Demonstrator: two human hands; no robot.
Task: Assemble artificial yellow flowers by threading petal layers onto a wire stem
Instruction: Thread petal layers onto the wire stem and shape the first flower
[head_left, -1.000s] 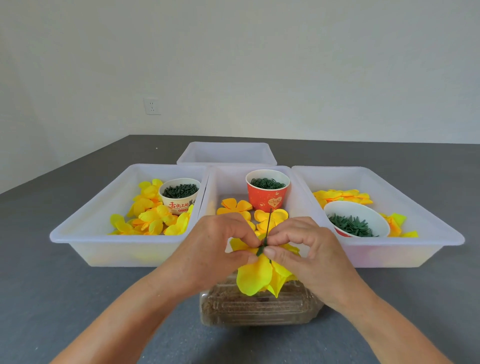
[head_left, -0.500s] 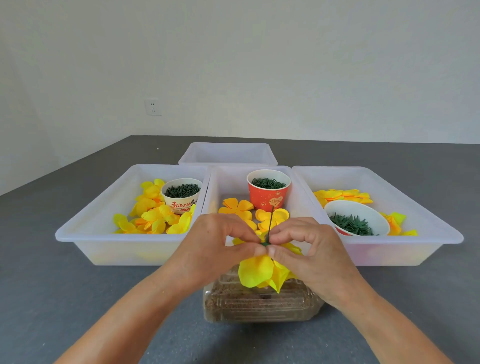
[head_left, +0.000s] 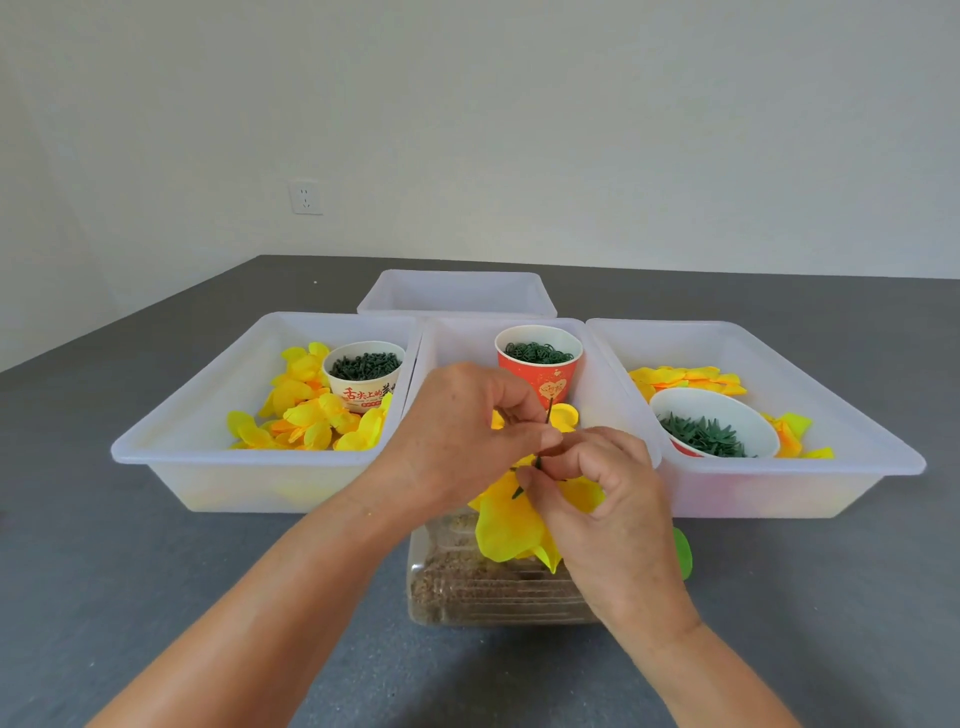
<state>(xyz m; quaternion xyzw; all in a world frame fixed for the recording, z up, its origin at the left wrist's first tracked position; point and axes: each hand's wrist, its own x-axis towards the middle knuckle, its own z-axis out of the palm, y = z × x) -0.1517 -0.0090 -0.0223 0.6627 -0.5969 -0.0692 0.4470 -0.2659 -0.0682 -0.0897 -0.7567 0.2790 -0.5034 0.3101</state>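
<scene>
A yellow flower (head_left: 506, 525) of layered petals hangs upside down on a thin dark wire stem (head_left: 548, 410) in front of the middle tray. My left hand (head_left: 457, 441) pinches the stem just above the petals. Lower, my right hand (head_left: 597, 499) grips the flower at its green base; its fingers hide that base. Loose yellow petal layers (head_left: 311, 410) lie in the left tray, and more petal layers (head_left: 685, 376) lie in the right tray.
Three white trays (head_left: 249, 462) stand side by side, a fourth tray (head_left: 457, 293) behind them. A cream cup (head_left: 363, 374), a red cup (head_left: 537, 364) and a white bowl (head_left: 714, 426) hold green parts. A clear box (head_left: 493, 587) of brown grains sits under the flower.
My left hand has risen along the stem and moved over my right hand. My right hand has dropped and turned around the flower base. The camera has shifted slightly.
</scene>
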